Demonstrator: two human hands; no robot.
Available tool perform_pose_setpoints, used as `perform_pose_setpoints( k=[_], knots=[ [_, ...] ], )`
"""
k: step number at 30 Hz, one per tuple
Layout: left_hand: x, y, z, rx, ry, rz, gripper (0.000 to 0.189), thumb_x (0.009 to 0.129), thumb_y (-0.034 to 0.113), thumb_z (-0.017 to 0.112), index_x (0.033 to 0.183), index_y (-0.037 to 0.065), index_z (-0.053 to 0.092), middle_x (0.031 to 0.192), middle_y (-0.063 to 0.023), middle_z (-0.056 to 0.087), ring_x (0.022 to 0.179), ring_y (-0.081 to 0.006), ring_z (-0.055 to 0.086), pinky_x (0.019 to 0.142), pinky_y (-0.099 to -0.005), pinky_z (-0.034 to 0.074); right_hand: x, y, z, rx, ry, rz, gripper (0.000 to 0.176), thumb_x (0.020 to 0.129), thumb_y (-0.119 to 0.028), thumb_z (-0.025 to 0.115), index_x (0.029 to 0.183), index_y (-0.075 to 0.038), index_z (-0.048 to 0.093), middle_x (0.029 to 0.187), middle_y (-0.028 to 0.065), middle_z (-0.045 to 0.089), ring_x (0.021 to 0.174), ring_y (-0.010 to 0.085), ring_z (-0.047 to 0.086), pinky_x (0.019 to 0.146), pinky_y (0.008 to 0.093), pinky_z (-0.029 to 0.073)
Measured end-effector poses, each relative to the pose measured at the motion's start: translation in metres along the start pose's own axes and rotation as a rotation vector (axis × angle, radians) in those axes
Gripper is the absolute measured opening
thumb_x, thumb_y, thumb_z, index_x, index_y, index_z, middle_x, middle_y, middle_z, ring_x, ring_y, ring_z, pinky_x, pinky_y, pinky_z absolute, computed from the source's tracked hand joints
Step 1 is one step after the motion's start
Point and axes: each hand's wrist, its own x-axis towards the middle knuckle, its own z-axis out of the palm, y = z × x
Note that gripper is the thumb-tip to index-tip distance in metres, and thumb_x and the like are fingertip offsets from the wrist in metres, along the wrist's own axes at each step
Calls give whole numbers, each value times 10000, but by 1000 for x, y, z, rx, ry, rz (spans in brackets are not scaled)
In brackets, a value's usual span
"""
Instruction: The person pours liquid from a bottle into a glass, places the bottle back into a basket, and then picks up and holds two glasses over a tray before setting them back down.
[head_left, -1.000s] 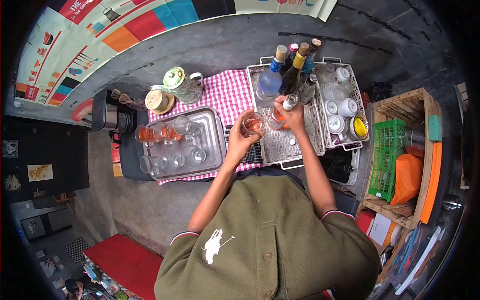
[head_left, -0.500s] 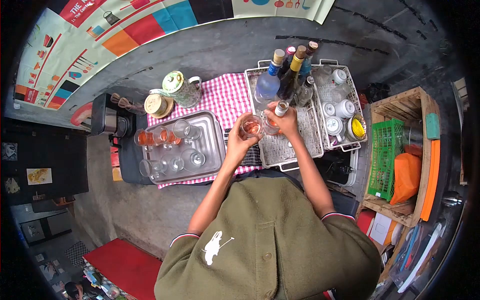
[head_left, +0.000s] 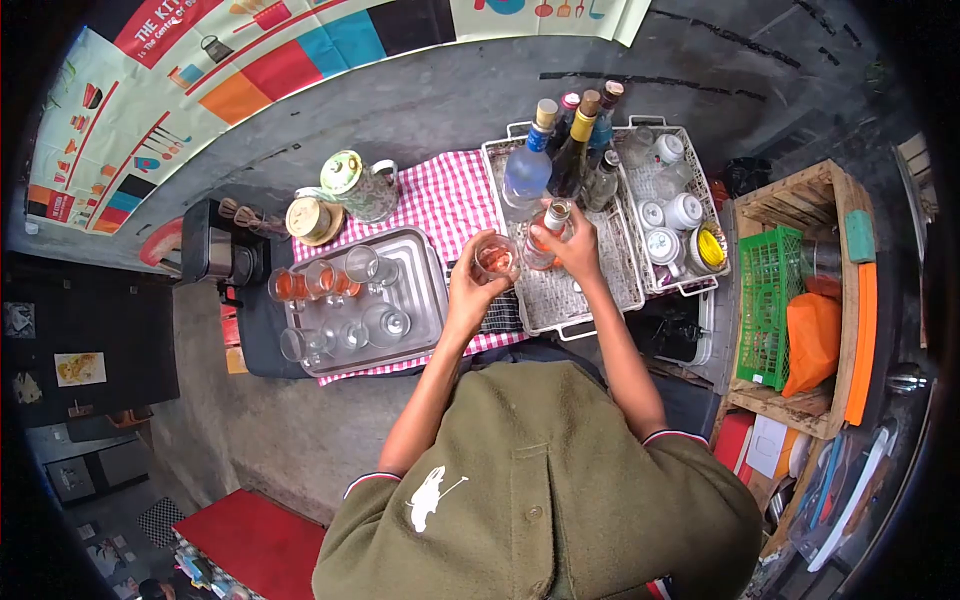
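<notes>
My left hand (head_left: 474, 287) is wrapped round a small glass (head_left: 495, 256) that has red-orange liquid in it. Beside it, my right hand (head_left: 577, 248) grips the neck of a clear bottle (head_left: 540, 254) with red-orange contents, held over the left white wire rack (head_left: 575, 295). The bottle's mouth shows between my fingers. To the left, a metal tray (head_left: 432, 300) bears several glasses; two at its back left contain red-orange liquid, and the others, such as a glass (head_left: 385, 322) at the front, look clear.
Several bottles (head_left: 525, 175) stand at the back of the left rack. White cups (head_left: 684, 212) fill the right rack. A patterned jug (head_left: 372, 195) and a lidded pot (head_left: 308, 218) stand behind the tray. A wooden crate (head_left: 850, 200) holds a green basket (head_left: 768, 300) at the right.
The view has shifted slightly. Both hands keep their grips on the glass and the bottle, close together as before.
</notes>
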Motion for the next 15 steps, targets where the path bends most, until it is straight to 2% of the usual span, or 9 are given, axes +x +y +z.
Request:
perform_pose_setpoints(
  k=[3, 6, 7, 10, 11, 14, 15],
  knots=[
    [-2, 2, 1, -65, 2, -1, 710, 749, -100, 744, 1388, 21, 459, 1250, -91, 574, 1149, -187, 583, 965, -304, 516, -15, -5, -6, -49, 71, 45, 584, 790, -246, 822, 1280, -47, 574, 1144, 147, 683, 1070, 247, 668, 919, 371, 510],
    [-4, 7, 2, -15, 13, -18, 701, 755, -98, 733, 1389, 17, 456, 1252, -90, 573, 1137, -182, 587, 954, -302, 522, -31, -13, -15, 42, 129, 44, 679, 784, -259, 822, 1352, -44, 517, 1290, 163, 606, 1224, 263, 579, 1012, 389, 460],
    [-4, 5, 2, -9, 13, -10, 701, 755, -98, 732, 1389, 17, 455, 1252, -90, 573, 1136, -180, 588, 953, -302, 522, -39, -16, -18, 104, 137, 72, 627, 839, -216, 765, 1368, -16, 493, 1337, 170, 564, 1281, 261, 526, 1053, 406, 430],
    [-5, 7, -1, -19, 14, -16, 702, 755, -94, 738, 1389, 19, 457, 1248, -87, 578, 1135, -172, 588, 952, -298, 520, -55, -34, -28, 418, 206, 173, 549, 908, -185, 666, 1373, 27, 465, 1339, 180, 554, 1283, 254, 518, 1070, 399, 413],
    [-6, 9, 0, -27, 12, -24, 703, 755, -92, 741, 1388, 19, 457, 1245, -86, 580, 1134, -169, 588, 953, -297, 518, -58, -43, -32, 409, 197, 175, 482, 977, -245, 548, 1353, 45, 466, 1287, 198, 580, 1217, 265, 567, 1032, 398, 450],
    [-8, 16, -2, -84, 8, -32, 700, 755, -91, 746, 1384, 21, 462, 1236, -78, 585, 1127, -161, 590, 948, -287, 514, -66, -53, -39, 627, 127, 267, 471, 1022, -305, 454, 1328, 51, 481, 1227, 194, 614, 1143, 259, 607, 999, 389, 473],
    [-9, 16, -4, -78, 10, -48, 696, 757, -92, 743, 1384, 23, 462, 1222, -72, 594, 1125, -155, 591, 944, -277, 509, -64, -65, -36, 610, 128, 272, 498, 1038, -360, 376, 1297, 47, 499, 1157, 193, 641, 1067, 255, 642, 966, 389, 493]
  ],
)
